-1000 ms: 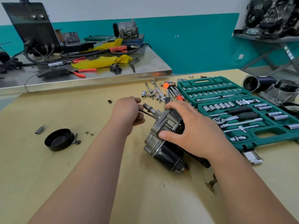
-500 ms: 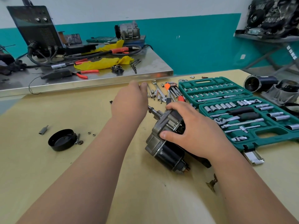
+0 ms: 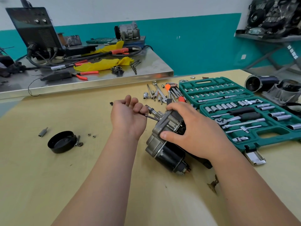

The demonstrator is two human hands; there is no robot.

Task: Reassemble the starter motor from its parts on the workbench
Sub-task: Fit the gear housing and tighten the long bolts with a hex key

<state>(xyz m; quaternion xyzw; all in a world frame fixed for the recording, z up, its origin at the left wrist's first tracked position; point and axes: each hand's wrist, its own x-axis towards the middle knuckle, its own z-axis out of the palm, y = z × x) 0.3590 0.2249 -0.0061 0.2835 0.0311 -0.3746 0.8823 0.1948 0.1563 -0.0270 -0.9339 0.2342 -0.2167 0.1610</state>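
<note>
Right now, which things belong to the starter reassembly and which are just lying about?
Job: grey-and-black metal starter motor, gripped by right hand; thin dark metal rod, held by left hand; round black end cap.
Lying about: green plastic socket-set case; yellow cloth; red-handled pliers; black welder box.

The right grip point(image 3: 192, 129) covers the upper housing of the starter motor point(image 3: 166, 154). The thin dark tool point(image 3: 150, 117) vanishes inside the curled left grip point(image 3: 128, 118), and its far tip cannot be made out. Two tiny pieces point(image 3: 89, 134) left of the left grip are too small to identify. The socket case point(image 3: 228, 81), right of the right grip, is cut off by the picture's edge.
</note>
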